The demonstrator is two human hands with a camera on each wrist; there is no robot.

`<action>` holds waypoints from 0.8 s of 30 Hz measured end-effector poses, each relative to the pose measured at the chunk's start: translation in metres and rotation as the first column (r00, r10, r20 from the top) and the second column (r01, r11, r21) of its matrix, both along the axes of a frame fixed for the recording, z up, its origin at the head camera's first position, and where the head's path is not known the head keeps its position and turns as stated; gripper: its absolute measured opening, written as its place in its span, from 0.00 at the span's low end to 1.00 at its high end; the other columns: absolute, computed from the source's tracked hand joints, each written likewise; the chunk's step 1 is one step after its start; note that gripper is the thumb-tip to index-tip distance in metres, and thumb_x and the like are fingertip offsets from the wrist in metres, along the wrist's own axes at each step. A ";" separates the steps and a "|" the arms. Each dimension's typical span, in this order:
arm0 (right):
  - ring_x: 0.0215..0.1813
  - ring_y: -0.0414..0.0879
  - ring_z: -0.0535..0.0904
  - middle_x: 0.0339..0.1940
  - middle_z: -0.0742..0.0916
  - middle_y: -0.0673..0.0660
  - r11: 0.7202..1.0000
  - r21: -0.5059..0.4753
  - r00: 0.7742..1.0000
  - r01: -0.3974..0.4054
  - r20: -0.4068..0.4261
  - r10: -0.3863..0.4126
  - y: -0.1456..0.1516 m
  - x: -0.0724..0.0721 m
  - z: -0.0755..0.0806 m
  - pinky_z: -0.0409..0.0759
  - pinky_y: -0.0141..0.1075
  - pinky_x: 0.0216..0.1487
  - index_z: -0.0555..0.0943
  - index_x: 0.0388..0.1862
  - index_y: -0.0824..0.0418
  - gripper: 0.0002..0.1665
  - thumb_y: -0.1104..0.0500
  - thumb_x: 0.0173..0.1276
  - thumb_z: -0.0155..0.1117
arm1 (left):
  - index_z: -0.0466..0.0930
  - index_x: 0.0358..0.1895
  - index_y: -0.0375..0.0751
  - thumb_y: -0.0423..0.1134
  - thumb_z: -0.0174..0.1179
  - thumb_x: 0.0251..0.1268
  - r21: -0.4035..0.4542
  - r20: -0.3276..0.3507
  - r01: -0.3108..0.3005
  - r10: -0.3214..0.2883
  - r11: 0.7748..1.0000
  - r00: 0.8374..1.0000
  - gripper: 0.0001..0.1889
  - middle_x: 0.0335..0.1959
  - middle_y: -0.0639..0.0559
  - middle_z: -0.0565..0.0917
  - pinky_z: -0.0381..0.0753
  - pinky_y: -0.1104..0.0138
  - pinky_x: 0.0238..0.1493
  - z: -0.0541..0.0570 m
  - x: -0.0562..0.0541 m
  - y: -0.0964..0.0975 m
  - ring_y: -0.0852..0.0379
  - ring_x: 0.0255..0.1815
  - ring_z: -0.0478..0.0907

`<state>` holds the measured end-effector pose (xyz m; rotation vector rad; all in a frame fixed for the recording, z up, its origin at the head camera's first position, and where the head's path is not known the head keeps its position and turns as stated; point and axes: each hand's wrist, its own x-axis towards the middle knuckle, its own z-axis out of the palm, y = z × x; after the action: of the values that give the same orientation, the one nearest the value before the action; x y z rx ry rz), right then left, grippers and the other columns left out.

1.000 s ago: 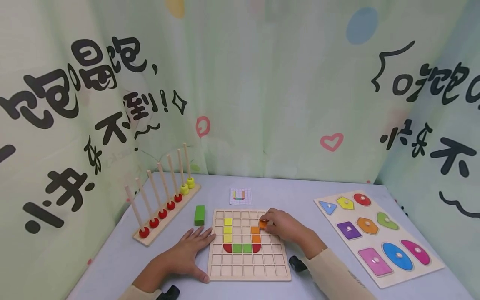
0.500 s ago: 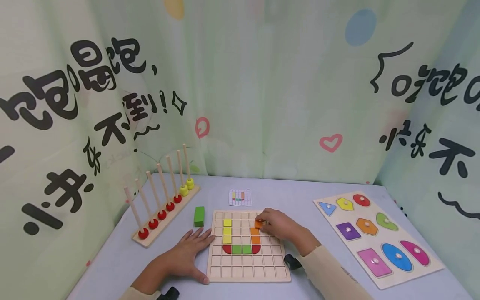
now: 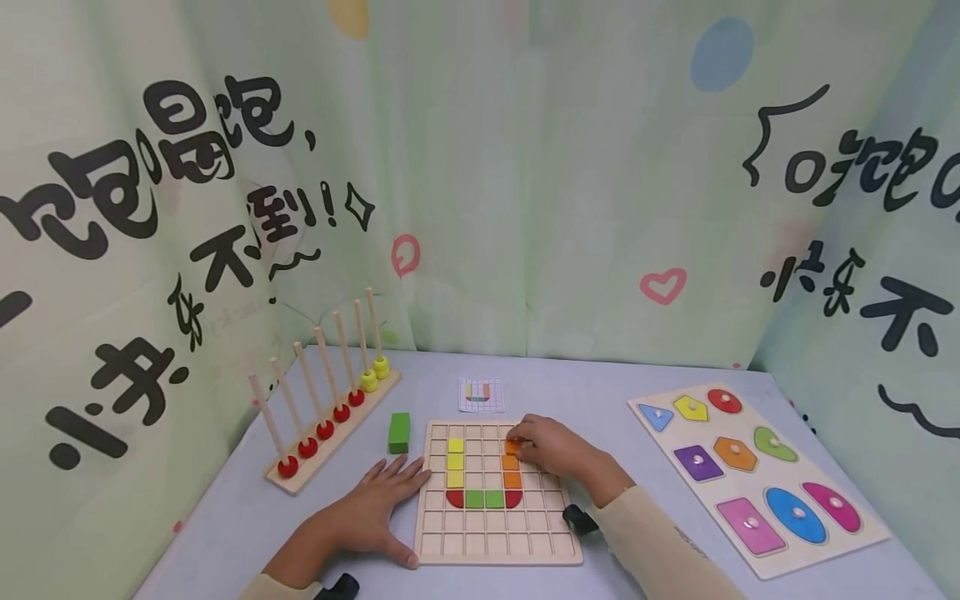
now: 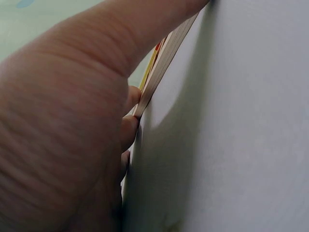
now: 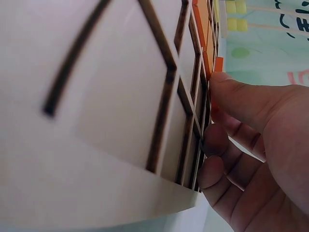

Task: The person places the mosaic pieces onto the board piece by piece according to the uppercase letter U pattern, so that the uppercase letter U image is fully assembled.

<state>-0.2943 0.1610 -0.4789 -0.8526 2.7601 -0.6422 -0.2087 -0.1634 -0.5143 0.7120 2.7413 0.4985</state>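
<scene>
A wooden grid board (image 3: 498,550) lies on the table with coloured tiles set in a U: yellow tiles (image 3: 455,461) at left, red corner tiles (image 3: 454,498), green tiles (image 3: 483,498) along the bottom, orange tiles (image 3: 512,472) at right. My right hand (image 3: 558,452) pinches an orange tile (image 5: 219,64) between thumb and fingers, at the top of the orange column. Its other fingertips rest close to the grid in the right wrist view. My left hand (image 3: 375,508) lies spread at the board's left side, thumb and fingertips at its edge (image 4: 166,58).
A green block (image 3: 400,432) stands left of the board, a small pattern card (image 3: 482,395) behind it. Farther left is a peg stand (image 3: 337,425) with red and yellow beads. A shape puzzle board (image 3: 757,483) lies at right. Printed curtains (image 3: 525,183) surround the table.
My right hand has moved left with the orange tile, from beside the orange column to its top cell. The left hand stays at the board's edge.
</scene>
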 end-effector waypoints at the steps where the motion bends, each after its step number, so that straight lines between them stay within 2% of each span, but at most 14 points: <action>1: 0.43 0.42 0.73 0.41 0.79 0.44 1.000 0.003 1.000 0.003 0.001 -0.003 -0.001 -0.001 0.000 0.76 0.42 0.51 0.83 0.53 0.58 0.14 0.61 0.69 0.64 | 0.57 0.77 0.54 0.81 0.64 0.27 0.001 0.001 -0.001 0.001 1.000 1.000 0.65 0.78 0.54 0.52 0.36 0.44 0.73 0.000 0.000 0.000 0.46 0.78 0.40; 24: 0.42 0.42 0.74 0.42 0.80 0.45 1.000 -0.005 1.000 0.015 0.004 -0.015 -0.007 -0.003 -0.002 0.77 0.41 0.51 0.83 0.52 0.59 0.14 0.60 0.69 0.64 | 0.57 0.76 0.53 0.80 0.65 0.28 0.004 0.010 0.003 -0.003 1.000 1.000 0.64 0.78 0.53 0.52 0.36 0.44 0.73 0.005 0.002 0.001 0.46 0.78 0.39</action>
<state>-0.2976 0.1543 -0.4810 -0.8320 2.7644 -0.6533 -0.2071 -0.1628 -0.5096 0.7129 2.7302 0.5062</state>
